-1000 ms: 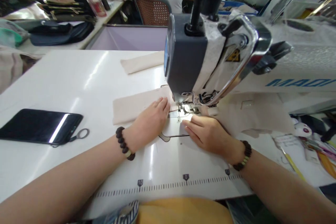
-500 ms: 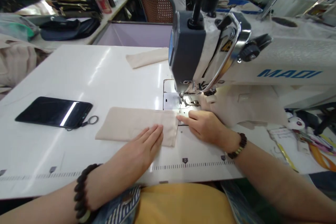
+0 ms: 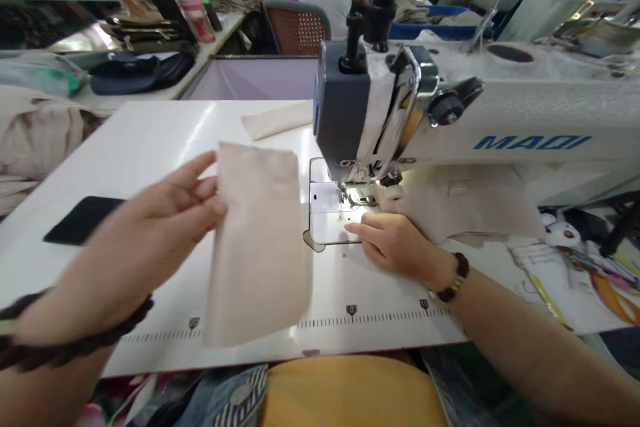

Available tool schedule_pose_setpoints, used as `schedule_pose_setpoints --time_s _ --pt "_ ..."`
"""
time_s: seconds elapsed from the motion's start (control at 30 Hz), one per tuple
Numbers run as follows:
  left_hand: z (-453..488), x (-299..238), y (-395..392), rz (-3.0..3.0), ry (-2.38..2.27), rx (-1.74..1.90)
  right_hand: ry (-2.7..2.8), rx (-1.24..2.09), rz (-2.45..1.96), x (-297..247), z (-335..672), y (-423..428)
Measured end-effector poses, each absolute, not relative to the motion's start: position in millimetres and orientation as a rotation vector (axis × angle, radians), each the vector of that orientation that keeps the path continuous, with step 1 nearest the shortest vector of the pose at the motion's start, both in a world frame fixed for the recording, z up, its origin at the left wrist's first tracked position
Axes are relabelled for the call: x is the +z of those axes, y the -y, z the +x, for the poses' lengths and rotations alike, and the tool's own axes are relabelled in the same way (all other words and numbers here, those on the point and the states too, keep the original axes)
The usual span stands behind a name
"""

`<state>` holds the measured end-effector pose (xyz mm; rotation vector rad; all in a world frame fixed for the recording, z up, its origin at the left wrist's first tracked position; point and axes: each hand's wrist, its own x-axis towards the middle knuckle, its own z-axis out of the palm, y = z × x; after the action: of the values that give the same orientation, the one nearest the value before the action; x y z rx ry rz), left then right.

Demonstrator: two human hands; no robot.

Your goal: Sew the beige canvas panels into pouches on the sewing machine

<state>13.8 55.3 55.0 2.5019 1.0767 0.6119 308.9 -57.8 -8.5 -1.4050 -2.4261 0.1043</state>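
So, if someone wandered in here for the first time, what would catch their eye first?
Probably the big sewing machine, its blue-lettered arm stretching across the right side. Next, the beige cloth left of the needle, which the blurred left hand holds by its left edge. The dark phone on the table's left also stands out against the white.

Your cloth [image 3: 263, 247] looks matt, lightly creased. Tabletop [image 3: 165, 140] is smooth and glossy, throws light streaks at you. Needle plate [image 3: 325, 228]: smooth, shiny metal. Guard [image 3: 429, 72]: polished metal. Front cover [image 3: 343, 107]: matt, plastic-looking.
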Motion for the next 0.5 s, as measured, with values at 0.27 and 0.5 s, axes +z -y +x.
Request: schedule_pose_setpoints --time_s 0.27,0.5 --pt "50.0 14.9 -4.0 3.076 -0.229 0.013 2.468 0.136 -1.414 -5.5 307.6 56.9" --pt "102.1 0.2 -18.2 3.180 -0.326 0.046 2.463 0.064 -1.390 -4.8 307.9 58.1"
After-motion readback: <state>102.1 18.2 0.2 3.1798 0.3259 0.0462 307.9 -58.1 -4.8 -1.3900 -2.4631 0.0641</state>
